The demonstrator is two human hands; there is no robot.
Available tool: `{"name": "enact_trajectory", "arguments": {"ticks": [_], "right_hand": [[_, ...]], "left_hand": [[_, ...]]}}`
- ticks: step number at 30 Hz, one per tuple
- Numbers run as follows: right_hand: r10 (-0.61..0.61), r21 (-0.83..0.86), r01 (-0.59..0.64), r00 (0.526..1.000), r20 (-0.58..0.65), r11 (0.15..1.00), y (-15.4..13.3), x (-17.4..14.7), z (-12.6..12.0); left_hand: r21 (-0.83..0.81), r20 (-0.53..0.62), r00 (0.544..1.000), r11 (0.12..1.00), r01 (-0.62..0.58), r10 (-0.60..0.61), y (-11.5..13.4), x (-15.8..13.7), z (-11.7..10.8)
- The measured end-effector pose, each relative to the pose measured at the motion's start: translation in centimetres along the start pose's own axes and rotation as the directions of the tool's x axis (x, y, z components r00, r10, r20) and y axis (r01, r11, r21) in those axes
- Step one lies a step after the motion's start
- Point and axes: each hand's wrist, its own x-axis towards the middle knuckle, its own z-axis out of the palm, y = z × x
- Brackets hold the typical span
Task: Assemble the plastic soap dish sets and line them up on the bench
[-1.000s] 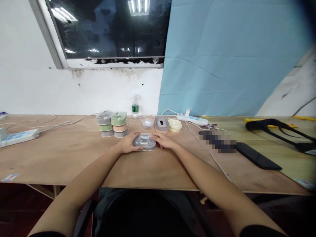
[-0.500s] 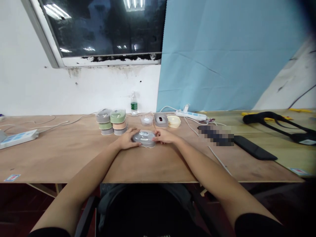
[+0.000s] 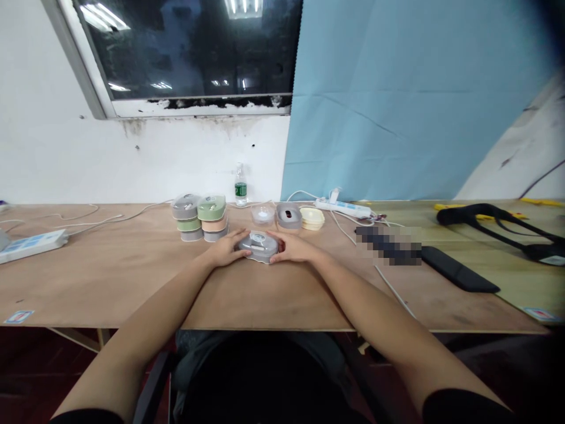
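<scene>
A grey lidded plastic box (image 3: 259, 245) with a pale label on its top rests on the wooden table in front of me. My left hand (image 3: 226, 248) wraps its left end, thumb along the near side and fingers behind. Around the right end curls my right hand (image 3: 291, 246), its thumb also on the near side. Behind the box stand a clear container (image 3: 262, 215), a grey open tub (image 3: 289, 217) with something dark red in it, and a stack of cream-coloured trays (image 3: 311, 218).
Two stacks of similar boxes, a left stack (image 3: 185, 206) and a right stack (image 3: 212, 207), stand left of my hands. A water bottle (image 3: 241, 185) is by the wall. Power strips (image 3: 344, 207), cables, a black phone-like slab (image 3: 457, 270) and a black strap-like frame (image 3: 498, 227) lie around.
My right hand has shifted its hold: its fingers now reach round the box's right end with the thumb lower on the near side. The left hand and box stay nearly in place.
</scene>
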Motion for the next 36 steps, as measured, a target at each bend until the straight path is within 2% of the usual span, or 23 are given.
{"name": "enact_trajectory", "arguments": {"ticks": [3,7,11,15,18,20,23,27,31,36], "right_hand": [[0.004,0.016,-0.004,1.000,-0.017,1.000,0.2,0.0,0.0],[-0.032,-0.038,0.028,0.995,-0.098,0.999,0.1,0.0,-0.1],[-0.030,-0.083,0.016,0.985,-0.171,0.996,-0.6,0.1,0.6],[0.033,-0.143,-0.076,0.957,-0.288,0.987,-1.9,1.0,2.4],[0.105,-0.191,-0.180,0.932,-0.348,0.965,-3.3,2.1,3.6],[0.107,-0.208,-0.191,0.927,-0.359,0.959,-4.1,2.8,4.3],[0.034,-0.224,-0.110,0.947,-0.319,0.968,-4.8,3.4,5.1],[-0.079,-0.194,0.030,0.964,-0.253,0.981,-4.1,3.5,5.6],[-0.089,-0.161,0.042,0.950,-0.298,0.986,-2.7,3.4,5.2],[-0.150,-0.229,0.069,0.921,-0.360,0.971,-1.3,4.0,4.6]], "left_hand": [[0.018,-0.032,0.999,1.000,-0.014,0.014,-0.3,0.1,0.1],[0.058,-0.091,0.994,0.996,-0.063,0.069,-0.9,0.3,0.3],[0.112,-0.155,0.986,0.993,-0.038,0.055,-1.2,0.6,0.7],[0.150,-0.230,0.972,0.989,-0.013,0.048,-0.9,0.8,0.7],[0.143,-0.241,0.967,0.988,-0.052,0.086,-0.4,0.8,0.7],[0.145,-0.246,0.964,0.987,-0.070,0.105,0.1,0.8,0.6],[0.197,-0.199,0.975,0.978,-0.062,0.102,0.4,0.8,0.7],[0.302,-0.115,0.992,0.953,-0.012,0.049,0.2,1.1,1.0],[0.338,-0.117,0.993,0.941,0.020,0.021,-0.5,1.5,1.4],[0.376,-0.122,0.992,0.926,0.040,0.006,-0.6,1.7,1.5]]}}
